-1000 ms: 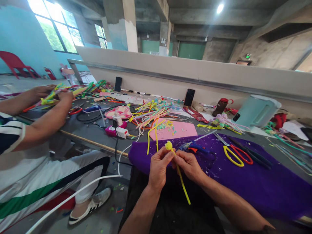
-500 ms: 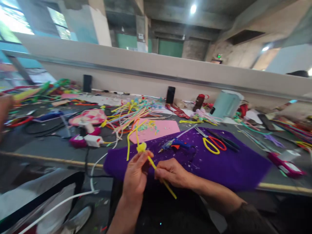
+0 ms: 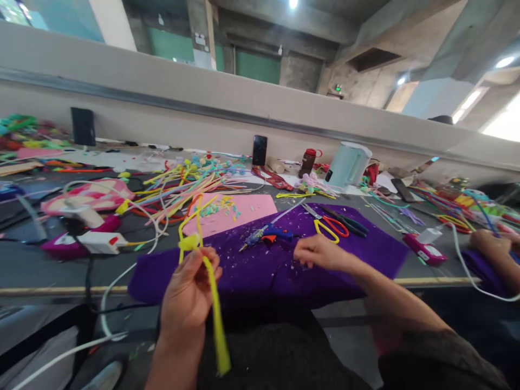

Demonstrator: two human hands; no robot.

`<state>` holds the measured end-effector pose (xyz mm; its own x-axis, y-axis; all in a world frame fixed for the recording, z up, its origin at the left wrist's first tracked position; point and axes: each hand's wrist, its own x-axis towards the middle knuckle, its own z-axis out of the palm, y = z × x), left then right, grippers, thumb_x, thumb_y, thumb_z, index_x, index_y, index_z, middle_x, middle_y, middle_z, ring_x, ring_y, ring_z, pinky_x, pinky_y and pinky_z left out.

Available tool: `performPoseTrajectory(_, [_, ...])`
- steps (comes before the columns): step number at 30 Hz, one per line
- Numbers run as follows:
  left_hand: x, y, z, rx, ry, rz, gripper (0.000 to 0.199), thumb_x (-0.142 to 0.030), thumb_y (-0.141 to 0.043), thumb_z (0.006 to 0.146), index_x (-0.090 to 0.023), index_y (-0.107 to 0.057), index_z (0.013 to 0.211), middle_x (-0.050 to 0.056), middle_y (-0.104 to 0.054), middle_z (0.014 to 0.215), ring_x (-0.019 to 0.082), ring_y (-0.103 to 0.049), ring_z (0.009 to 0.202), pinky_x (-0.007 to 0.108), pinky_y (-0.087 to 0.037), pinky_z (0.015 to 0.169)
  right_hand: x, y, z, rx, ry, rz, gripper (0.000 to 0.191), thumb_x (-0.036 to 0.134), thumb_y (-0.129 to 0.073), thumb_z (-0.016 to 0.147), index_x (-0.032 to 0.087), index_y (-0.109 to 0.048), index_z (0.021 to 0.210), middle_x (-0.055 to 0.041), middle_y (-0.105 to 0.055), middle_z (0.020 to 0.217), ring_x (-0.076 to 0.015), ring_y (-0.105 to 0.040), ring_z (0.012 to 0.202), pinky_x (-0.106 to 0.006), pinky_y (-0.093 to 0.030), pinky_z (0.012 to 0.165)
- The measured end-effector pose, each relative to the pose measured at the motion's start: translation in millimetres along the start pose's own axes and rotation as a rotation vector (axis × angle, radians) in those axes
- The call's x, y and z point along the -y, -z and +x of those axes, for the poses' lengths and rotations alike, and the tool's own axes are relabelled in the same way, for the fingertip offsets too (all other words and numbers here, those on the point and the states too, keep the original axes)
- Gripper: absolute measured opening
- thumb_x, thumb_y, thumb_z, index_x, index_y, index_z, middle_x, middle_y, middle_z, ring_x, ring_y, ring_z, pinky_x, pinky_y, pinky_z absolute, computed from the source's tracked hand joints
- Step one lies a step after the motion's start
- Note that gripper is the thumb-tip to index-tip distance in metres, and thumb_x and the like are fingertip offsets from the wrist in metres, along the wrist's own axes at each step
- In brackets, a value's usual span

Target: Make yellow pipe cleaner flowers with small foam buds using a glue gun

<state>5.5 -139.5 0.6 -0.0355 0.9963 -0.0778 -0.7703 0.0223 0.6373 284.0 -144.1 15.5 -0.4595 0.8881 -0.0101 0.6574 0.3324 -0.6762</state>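
Note:
My left hand [image 3: 190, 290] is closed on a yellow pipe-cleaner piece [image 3: 189, 244]. A bunched yellow knot and two thin loops stand above its fingers, and one long strand hangs down, blurred. My right hand [image 3: 320, 253] hovers over the purple cloth [image 3: 260, 271], fingers curled in with nothing visible in them. Just left of it lies a blue glue gun [image 3: 278, 233] with an orange trigger and a clear glue stick. Beyond the hand are scissors [image 3: 327, 230] with yellow and red handles, and dark-handled pliers [image 3: 349, 222].
A pink sheet [image 3: 252, 208] with small scraps lies behind the cloth. Pipe cleaners [image 3: 195, 181] are heaped farther back. A power strip [image 3: 65, 244] with white cables is at left. A kettle [image 3: 349, 165] and a bottle [image 3: 309, 162] stand by the partition. Another person's hand [image 3: 491, 246] is at right.
My right hand has let go of the yellow strand and moved right, over the cloth. The strand now hangs from my left hand. The view has turned to the right.

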Motion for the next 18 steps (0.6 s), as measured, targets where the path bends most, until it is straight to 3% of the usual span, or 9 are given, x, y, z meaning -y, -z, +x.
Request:
performPoseTrajectory(3, [8,1.4,-1,0.079,0.078,-0.004,0.017,-0.024,-0.07,0.061,-0.011,-0.06,0.068,0.0,-0.055,0.063,0.003,-0.042,0.046,0.013,-0.034,0.037,-8,18,30,-0.225,0.043,-0.168,0.026,0.03,-0.04,0.085,0.014,-0.059,0.076,-0.0002,-0.059,0.064,-0.0089,-0.052,0.054,-0.019,-0.037,0.052])
performPoseTrajectory(7, [9,9.2,-3,0.078,0.095,-0.01,0.016,-0.023,-0.069,0.063,-0.012,-0.062,0.072,0.0,-0.057,0.063,0.001,-0.04,0.043,0.012,-0.035,0.039,-1,25,63,-0.314,0.164,-0.356,0.024,0.028,-0.043,0.084,0.015,-0.062,0.08,-0.0011,-0.062,0.071,-0.0103,-0.053,0.062,-0.02,-0.035,0.057])
performPoseTrajectory(10, [8,14.0,-3,0.079,0.097,-0.019,0.016,-0.023,-0.069,0.063,-0.012,-0.062,0.072,0.0,-0.058,0.062,0.002,-0.041,0.042,0.012,-0.034,0.038,6,23,72,-0.26,0.156,-0.472,0.023,0.033,-0.046,0.082,0.018,-0.062,0.088,-0.002,-0.064,0.081,-0.0118,-0.055,0.068,-0.021,-0.033,0.059])
performPoseTrajectory(14, [10,15.0,-2,0.093,0.111,-0.021,0.015,-0.022,-0.067,0.065,-0.012,-0.062,0.074,0.0,-0.058,0.062,0.002,-0.042,0.042,0.011,-0.033,0.037,7,20,76,-0.118,0.014,-0.641,0.035,0.052,-0.049,0.076,0.02,-0.062,0.085,-0.0026,-0.063,0.078,-0.015,-0.054,0.066,-0.022,-0.029,0.054])
performPoseTrajectory(18, [15,12.9,-4,0.125,0.117,-0.004,0.013,-0.022,-0.066,0.066,-0.012,-0.062,0.074,0.001,-0.061,0.063,0.001,-0.043,0.041,0.012,-0.034,0.038,-2,14,85,0.105,-0.086,-0.509,0.037,0.053,-0.056,0.068,0.017,-0.061,0.077,-0.0015,-0.059,0.068,-0.0141,-0.052,0.061,-0.021,-0.03,0.05])
